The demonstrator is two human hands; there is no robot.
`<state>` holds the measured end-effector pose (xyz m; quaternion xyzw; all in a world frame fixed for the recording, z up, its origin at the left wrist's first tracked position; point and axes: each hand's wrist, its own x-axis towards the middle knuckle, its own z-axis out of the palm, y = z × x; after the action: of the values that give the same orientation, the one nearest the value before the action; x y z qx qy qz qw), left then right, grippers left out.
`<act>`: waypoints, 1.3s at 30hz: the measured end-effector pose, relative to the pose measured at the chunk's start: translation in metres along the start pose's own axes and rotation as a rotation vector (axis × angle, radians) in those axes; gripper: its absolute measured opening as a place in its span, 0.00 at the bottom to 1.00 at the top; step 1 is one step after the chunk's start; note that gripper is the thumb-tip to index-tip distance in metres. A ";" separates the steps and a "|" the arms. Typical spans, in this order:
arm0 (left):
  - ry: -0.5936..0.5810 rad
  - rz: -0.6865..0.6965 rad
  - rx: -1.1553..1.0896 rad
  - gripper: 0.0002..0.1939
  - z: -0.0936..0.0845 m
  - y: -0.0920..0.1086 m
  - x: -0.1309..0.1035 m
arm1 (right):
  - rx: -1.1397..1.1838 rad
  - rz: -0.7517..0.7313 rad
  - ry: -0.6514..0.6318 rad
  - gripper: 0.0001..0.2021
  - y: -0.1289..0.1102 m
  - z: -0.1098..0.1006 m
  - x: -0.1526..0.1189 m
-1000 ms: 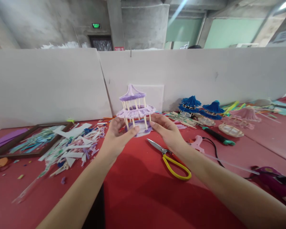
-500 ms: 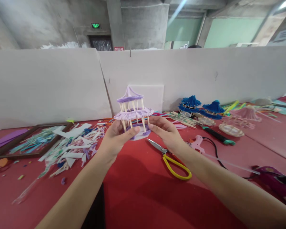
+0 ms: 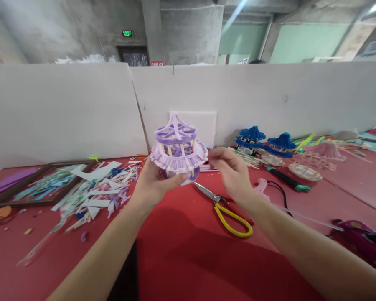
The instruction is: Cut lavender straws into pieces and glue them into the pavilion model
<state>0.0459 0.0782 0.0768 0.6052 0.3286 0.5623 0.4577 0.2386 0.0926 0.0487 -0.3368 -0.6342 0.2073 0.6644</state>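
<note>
A small pavilion model [image 3: 179, 155] in lilac and purple stands out over the table, with a ruffled lower roof, pale stick columns and an open peaked frame on top. My left hand [image 3: 155, 182] grips its lower part, thumb in front. The model leans toward me, showing the top of its roofs. Just right of the lower roof, my right hand [image 3: 233, 173] is apart from the model, its fingers loosely bent and nothing visible in them. Yellow-handled scissors [image 3: 233, 221] lie on the red table below my right hand.
A pink glue gun [image 3: 262, 187] and a magenta tool [image 3: 360, 240] lie at right. Behind them are blue-roofed models [image 3: 250, 140], a pink-roofed one [image 3: 324, 150] and a black-green tool [image 3: 288, 179]. Scraps [image 3: 97, 192] and a brown frame [image 3: 34, 204] cover the left; white board [image 3: 253, 96] stands behind.
My right hand has let go of the pavilion model and moved slightly right. The model has tilted toward me in my left hand.
</note>
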 end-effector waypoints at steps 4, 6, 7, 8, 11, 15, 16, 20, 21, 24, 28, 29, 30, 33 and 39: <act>0.045 0.076 0.079 0.34 0.000 -0.001 0.000 | -0.175 -0.471 0.043 0.07 -0.019 -0.009 0.002; 0.011 0.099 0.082 0.35 -0.001 -0.002 -0.001 | -0.317 -0.664 -0.074 0.07 -0.030 -0.010 0.002; -0.006 0.107 0.082 0.35 -0.001 -0.002 -0.002 | -0.373 -0.684 -0.122 0.06 -0.035 -0.010 0.001; -0.017 0.112 0.081 0.36 -0.001 -0.002 -0.002 | -0.415 -0.660 -0.154 0.04 -0.040 -0.009 0.000; -0.015 0.109 0.088 0.39 -0.002 -0.002 -0.005 | -0.473 -0.510 -0.197 0.02 -0.049 -0.004 -0.005; 0.004 0.137 0.061 0.41 -0.001 -0.002 -0.005 | -0.468 -0.480 -0.183 0.02 -0.052 -0.002 -0.010; 0.001 0.132 0.052 0.41 -0.001 -0.002 -0.005 | -0.450 -0.496 -0.178 0.02 -0.051 -0.002 -0.010; -0.014 0.010 -0.027 0.37 0.000 0.003 -0.006 | -0.307 -0.539 -0.118 0.11 -0.046 -0.005 -0.008; -0.011 -0.019 -0.063 0.37 0.000 0.004 -0.006 | -0.275 -0.542 -0.100 0.13 -0.045 -0.006 -0.007; 0.003 -0.073 -0.151 0.33 -0.001 0.005 -0.009 | -0.262 -0.552 -0.087 0.14 -0.044 -0.010 -0.004; -0.002 -0.110 -0.207 0.27 -0.003 0.003 -0.012 | -0.331 -0.565 -0.103 0.07 -0.049 -0.011 -0.004; -0.010 -0.104 -0.212 0.27 -0.004 0.003 -0.012 | -0.343 -0.566 -0.099 0.06 -0.051 -0.011 -0.004; -0.024 -0.093 -0.213 0.27 -0.004 0.002 -0.013 | -0.356 -0.568 -0.092 0.06 -0.053 -0.011 -0.005; -0.085 -0.069 -0.198 0.27 -0.006 -0.001 -0.013 | -0.421 -0.585 -0.062 0.04 -0.059 -0.011 -0.006; -0.133 -0.067 -0.081 0.27 -0.010 -0.003 -0.012 | -0.538 -0.768 0.028 0.08 -0.062 -0.015 -0.004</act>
<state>0.0349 0.0698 0.0686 0.6108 0.2945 0.5182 0.5212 0.2432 0.0443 0.0900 -0.2405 -0.7350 -0.2299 0.5908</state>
